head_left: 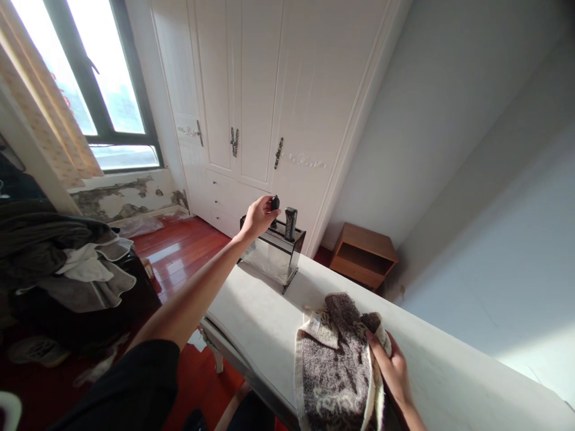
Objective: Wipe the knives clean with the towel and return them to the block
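A knife block (pixel 275 254) with shiny metal sides stands at the far end of a white tabletop (pixel 265 311). Two black knife handles stick up from it. My left hand (pixel 258 216) reaches out and closes on the left handle (pixel 274 205); the right handle (pixel 290 222) is free. Nearer to me, my right hand (pixel 392 368) grips a brown and cream patterned towel (pixel 335 365) that lies on the tabletop and hangs over its near edge.
A white wardrobe (pixel 251 96) fills the far wall. A small wooden bedside cabinet (pixel 363 254) sits on the red wood floor beside it. A heap of clothes (pixel 67 263) lies on dark furniture at the left, below a window (pixel 94 78).
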### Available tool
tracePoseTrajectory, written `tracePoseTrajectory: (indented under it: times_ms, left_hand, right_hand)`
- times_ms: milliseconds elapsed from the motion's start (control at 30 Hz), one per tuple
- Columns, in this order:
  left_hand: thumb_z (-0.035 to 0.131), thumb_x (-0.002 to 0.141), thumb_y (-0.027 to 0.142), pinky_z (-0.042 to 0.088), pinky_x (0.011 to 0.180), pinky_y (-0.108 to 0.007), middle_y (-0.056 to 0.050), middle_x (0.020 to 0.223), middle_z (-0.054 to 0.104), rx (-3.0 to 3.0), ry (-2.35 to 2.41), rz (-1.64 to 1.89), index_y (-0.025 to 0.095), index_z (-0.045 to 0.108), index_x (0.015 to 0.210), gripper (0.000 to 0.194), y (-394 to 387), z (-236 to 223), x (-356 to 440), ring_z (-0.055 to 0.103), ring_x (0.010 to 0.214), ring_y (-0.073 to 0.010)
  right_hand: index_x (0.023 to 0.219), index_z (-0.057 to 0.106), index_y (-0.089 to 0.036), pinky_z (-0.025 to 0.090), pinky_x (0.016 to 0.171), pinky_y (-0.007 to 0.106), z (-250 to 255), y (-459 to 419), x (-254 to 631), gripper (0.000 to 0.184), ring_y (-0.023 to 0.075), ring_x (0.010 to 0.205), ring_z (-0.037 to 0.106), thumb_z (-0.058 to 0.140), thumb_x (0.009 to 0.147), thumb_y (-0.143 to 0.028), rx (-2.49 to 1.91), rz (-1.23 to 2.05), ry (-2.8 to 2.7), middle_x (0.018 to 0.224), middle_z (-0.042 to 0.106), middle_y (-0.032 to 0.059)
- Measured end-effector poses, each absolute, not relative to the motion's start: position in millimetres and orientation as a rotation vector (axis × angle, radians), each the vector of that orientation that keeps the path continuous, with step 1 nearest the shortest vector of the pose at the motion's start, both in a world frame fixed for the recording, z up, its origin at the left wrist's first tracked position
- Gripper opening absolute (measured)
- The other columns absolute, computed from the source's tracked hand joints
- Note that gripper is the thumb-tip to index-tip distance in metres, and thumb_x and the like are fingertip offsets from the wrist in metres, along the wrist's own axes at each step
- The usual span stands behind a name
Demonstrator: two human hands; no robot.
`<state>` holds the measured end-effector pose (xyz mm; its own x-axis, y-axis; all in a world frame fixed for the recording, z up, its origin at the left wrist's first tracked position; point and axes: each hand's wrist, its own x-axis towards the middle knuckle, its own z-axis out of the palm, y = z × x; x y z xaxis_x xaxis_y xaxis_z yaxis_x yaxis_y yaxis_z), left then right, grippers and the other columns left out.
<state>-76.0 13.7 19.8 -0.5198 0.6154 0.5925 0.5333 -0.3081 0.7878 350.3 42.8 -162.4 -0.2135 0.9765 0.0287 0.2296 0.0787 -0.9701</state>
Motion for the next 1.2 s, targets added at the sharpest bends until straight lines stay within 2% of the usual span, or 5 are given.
tracePoseTrajectory:
  times_ms: [167, 333, 700, 900, 1200]
  left_hand:
    - [0.064, 0.069, 0.029, 0.054, 0.081, -0.034, -0.005, 0.087, 0.07, 1.543, 1.83, 1.944, 0.016, 0.062, 0.092, 0.026, 12.1, 22.6, -75.8, 0.067, 0.083, -0.0196]
    - [0.068, 0.065, 0.027, 0.053, 0.084, -0.035, -0.006, 0.09, 0.071, 1.486, 1.691, 1.995, 0.016, 0.061, 0.091, 0.029, 10.4, 31.4, -73.8, 0.068, 0.088, -0.021]
    - [0.068, 0.067, 0.025, 0.054, 0.087, -0.037, -0.005, 0.09, 0.071, 1.518, 1.526, 2.207, 0.016, 0.06, 0.089, 0.025, 11.7, 85.0, -77.1, 0.068, 0.089, -0.0202]
    - [0.063, 0.071, 0.02, 0.055, 0.085, -0.033, -0.004, 0.089, 0.07, 1.57, 1.498, 2.369, 0.017, 0.06, 0.092, 0.022, 8.8, 113.9, -62.9, 0.068, 0.084, -0.0165]
    - [0.059, 0.076, 0.017, 0.055, 0.081, -0.029, -0.003, 0.092, 0.067, 1.65, 1.422, 2.539, 0.019, 0.061, 0.103, 0.027, 5.5, 161.9, -52.2, 0.066, 0.092, -0.0157]
  right_hand:
    - [0.109, 0.066, -0.019, 0.049, 0.089, 0.035, -161.8, 43.7, 350.0, 0.062, 0.033, 0.107, 0.063, 0.07, 0.067, -0.065, -1.258, 1.201, -1.556, 0.103, 0.073, 0.0067]
    - [0.106, 0.068, -0.018, 0.052, 0.084, 0.035, -161.5, 44.3, 349.5, 0.063, 0.0339, 0.103, 0.065, 0.071, 0.065, -0.065, -1.253, 1.188, -1.555, 0.099, 0.074, 0.0079]
    - [0.104, 0.069, -0.019, 0.051, 0.091, 0.039, -157.8, 43.4, 346.9, 0.062, 0.034, 0.103, 0.065, 0.073, 0.063, -0.065, -1.237, 1.197, -1.533, 0.101, 0.074, 0.0081]
    - [0.105, 0.069, -0.019, 0.051, 0.091, 0.04, -158.2, 43.4, 347.5, 0.063, 0.0343, 0.102, 0.065, 0.072, 0.064, -0.066, -1.24, 1.197, -1.556, 0.101, 0.073, 0.0076]
    - [0.104, 0.068, -0.019, 0.048, 0.093, 0.038, -154.6, 41.0, 346.7, 0.061, 0.0339, 0.105, 0.064, 0.072, 0.064, -0.064, -1.219, 1.186, -1.562, 0.101, 0.074, 0.0065]
